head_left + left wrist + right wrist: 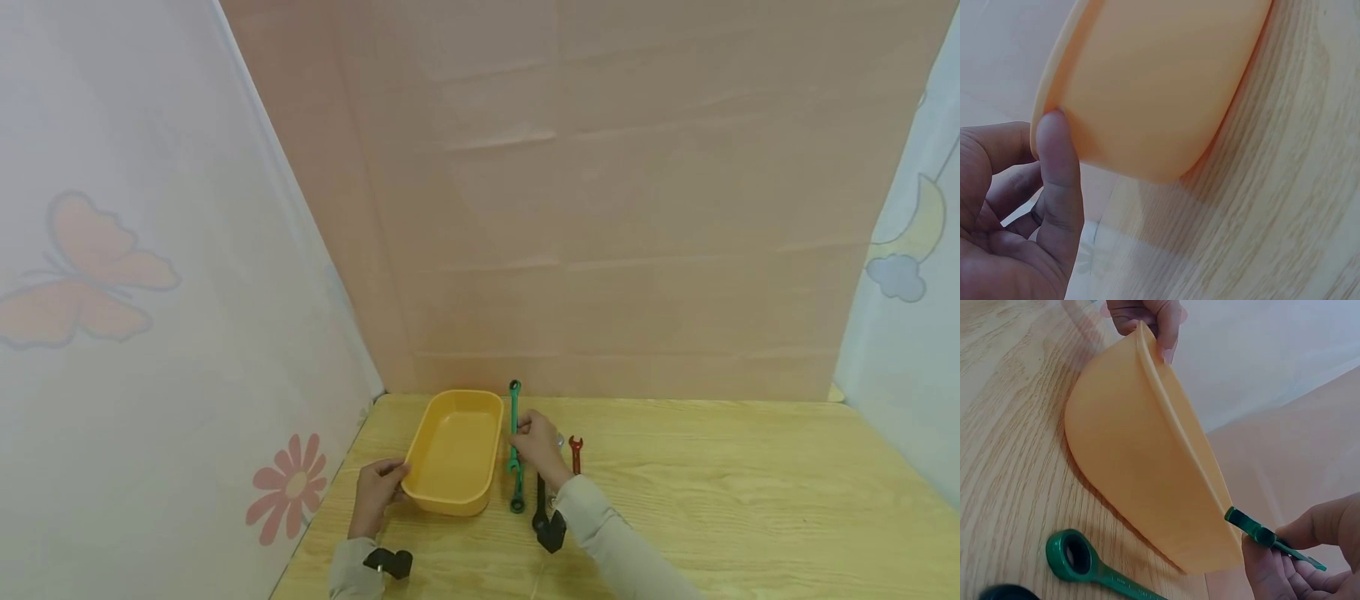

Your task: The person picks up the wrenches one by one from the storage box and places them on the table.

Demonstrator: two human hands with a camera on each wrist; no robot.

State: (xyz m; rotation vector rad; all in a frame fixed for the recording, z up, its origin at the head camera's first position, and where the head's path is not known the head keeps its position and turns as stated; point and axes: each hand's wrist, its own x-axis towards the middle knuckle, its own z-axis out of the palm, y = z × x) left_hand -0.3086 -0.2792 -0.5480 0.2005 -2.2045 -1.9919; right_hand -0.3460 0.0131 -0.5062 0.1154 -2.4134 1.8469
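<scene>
My left hand [375, 493] pinches the near left corner of a yellow plastic basin [459, 446], thumb and fingers on either side of its rim. The basin holds nothing. Just right of it, my right hand [542, 448] pinches a green wrench [1264, 536] between thumb and fingers, raised beside the basin's rim. Below that, another green wrench [1116, 580] lies on the table, its ring end toward me. A black wrench [541, 496] lies by my right wrist. Beyond the right hand is a red wrench [576, 450], its lower part hidden by the arm.
A small silvery piece [559, 440] shows behind my right hand, mostly hidden. The wooden table [750, 492] stretches away to the right. A patterned white wall [225, 375] stands close on the left, and a brownish sheet [600, 250] hangs at the back.
</scene>
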